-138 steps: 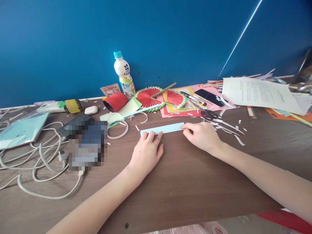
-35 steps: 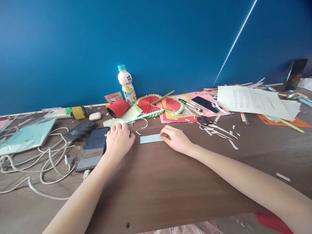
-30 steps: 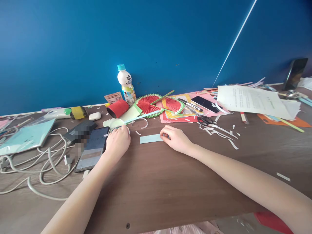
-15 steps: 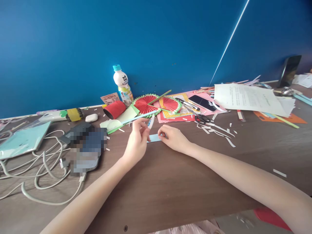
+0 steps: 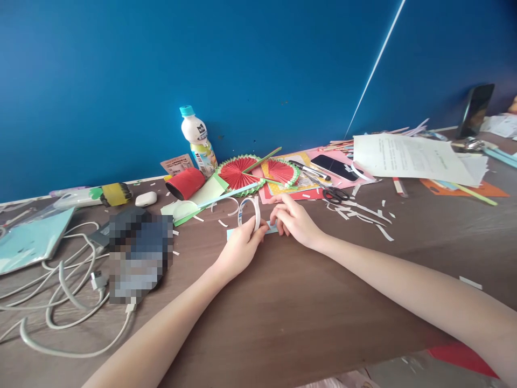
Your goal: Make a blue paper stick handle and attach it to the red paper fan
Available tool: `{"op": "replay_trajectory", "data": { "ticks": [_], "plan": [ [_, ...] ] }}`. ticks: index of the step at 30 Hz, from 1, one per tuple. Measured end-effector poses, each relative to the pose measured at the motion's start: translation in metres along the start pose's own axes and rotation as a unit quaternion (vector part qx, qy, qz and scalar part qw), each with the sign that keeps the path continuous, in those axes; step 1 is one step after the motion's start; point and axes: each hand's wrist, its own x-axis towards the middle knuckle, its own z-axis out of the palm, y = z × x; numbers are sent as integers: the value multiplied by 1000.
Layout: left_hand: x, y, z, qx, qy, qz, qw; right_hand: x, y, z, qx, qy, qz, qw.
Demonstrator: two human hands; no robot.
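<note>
My left hand (image 5: 238, 249) grips a thin white ring of tape (image 5: 249, 211) and holds it upright on its edge, right over a folded light-blue paper strip (image 5: 231, 233) on the brown table. Only the strip's left end shows past the hands. My right hand (image 5: 294, 221) sits just to the right, its fingertips curled together at the tape ring and on the strip. Whether they pinch a tape end is unclear.
Behind the hands lie red-and-green paper fans (image 5: 242, 172), black scissors (image 5: 334, 193), a pen, a phone (image 5: 335, 166), coloured paper and white paper scraps (image 5: 363, 210). A red roll (image 5: 184, 183), a bottle (image 5: 197, 141) and white cables (image 5: 64, 291) crowd the left; printed sheets (image 5: 407, 159) lie right.
My left hand reached left to the tape ring, picked it up and brought it back to the strip. My right hand stayed on the strip, which looks shorter than at first.
</note>
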Motion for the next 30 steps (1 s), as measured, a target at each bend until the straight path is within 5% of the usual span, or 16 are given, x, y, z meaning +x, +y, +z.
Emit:
{"op": "replay_trajectory", "data": {
  "ticks": [11, 17, 22, 30],
  "plan": [
    [2, 1, 0, 68, -28, 5, 997, 9, -7, 6, 29, 5, -92, 995],
    [1, -4, 3, 13, 3, 8, 1000, 13, -16, -3, -8, 76, -148, 986],
    [0, -10, 5, -85, 57, 36, 994, 11, -24, -7, 13, 61, -147, 987],
    [-3, -7, 1, -51, -1, 55, 997, 14, -32, -18, -73, 70, -124, 987]
  ]
}}
